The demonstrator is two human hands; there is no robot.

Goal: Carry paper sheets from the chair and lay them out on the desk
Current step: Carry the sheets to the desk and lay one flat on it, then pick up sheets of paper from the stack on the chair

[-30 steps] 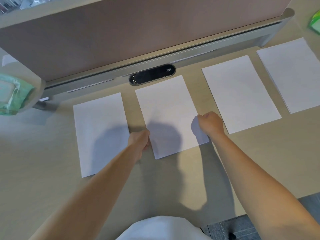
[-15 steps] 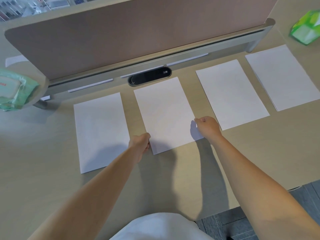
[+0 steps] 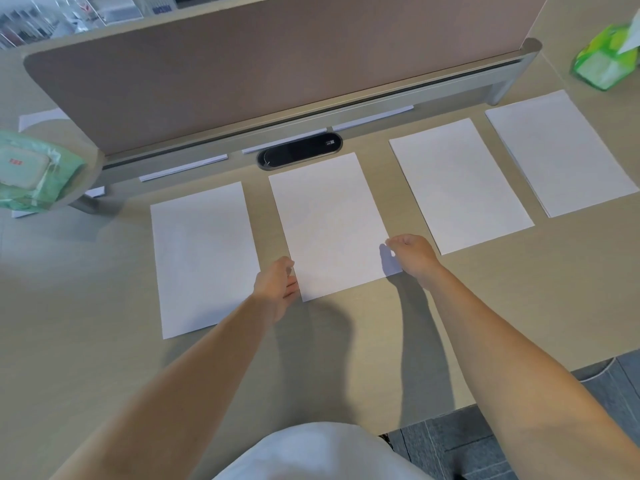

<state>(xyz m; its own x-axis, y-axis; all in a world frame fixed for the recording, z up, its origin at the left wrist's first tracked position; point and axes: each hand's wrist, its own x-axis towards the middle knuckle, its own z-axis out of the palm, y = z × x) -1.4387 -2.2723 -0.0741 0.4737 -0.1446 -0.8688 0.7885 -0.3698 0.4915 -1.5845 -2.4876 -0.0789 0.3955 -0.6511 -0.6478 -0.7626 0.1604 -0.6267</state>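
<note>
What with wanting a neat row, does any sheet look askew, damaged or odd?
Nothing torn or spilled. The left sheet, second sheet and third sheet lie flat and apart. The rightmost sheet stands out: its left edge shows doubled lines, as if several were stacked slightly offset.

Four plain white paper sheets (image 3: 329, 223) show no print against the matte beige desk top (image 3: 104, 341). The fabric divider panel (image 3: 277, 64) is a dusty brown-pink, its metal rail (image 3: 346, 110) pale grey, the oval cable port (image 3: 299, 150) glossy black. The soft tissue pack (image 3: 602, 64) is bright green and white; the wet-wipes pack (image 3: 31, 171) is mint green with a white lid marked red. The floor tiles (image 3: 485, 441) are dark grey.
</note>
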